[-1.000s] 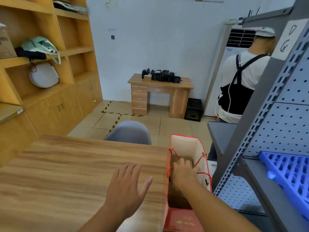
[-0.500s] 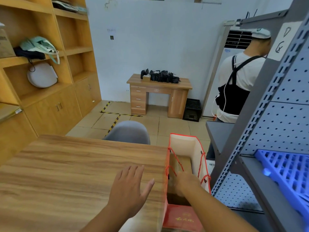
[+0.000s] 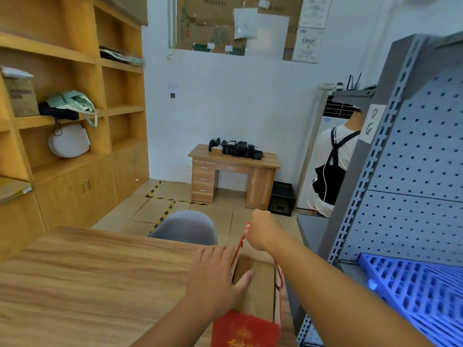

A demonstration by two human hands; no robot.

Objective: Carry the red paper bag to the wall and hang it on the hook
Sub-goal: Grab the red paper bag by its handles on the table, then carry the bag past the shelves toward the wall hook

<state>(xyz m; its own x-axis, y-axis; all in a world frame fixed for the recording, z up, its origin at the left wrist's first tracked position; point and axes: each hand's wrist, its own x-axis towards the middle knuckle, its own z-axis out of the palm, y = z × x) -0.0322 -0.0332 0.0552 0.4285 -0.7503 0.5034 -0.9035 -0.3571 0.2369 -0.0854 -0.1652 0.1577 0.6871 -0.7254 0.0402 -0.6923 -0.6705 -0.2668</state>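
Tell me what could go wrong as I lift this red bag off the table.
The right hand grips only the thin red cord handles, which might tear under load. The red paper bag sits close beside the grey metal shelving, so it could snag there.

Both forearms are bare from the lower edge of the view up to the wrists, with no sleeve showing on either. The left hand (image 3: 213, 279) wears no glove, ring or watch. The right hand (image 3: 263, 229) is likewise bare, its wrist free of any band.
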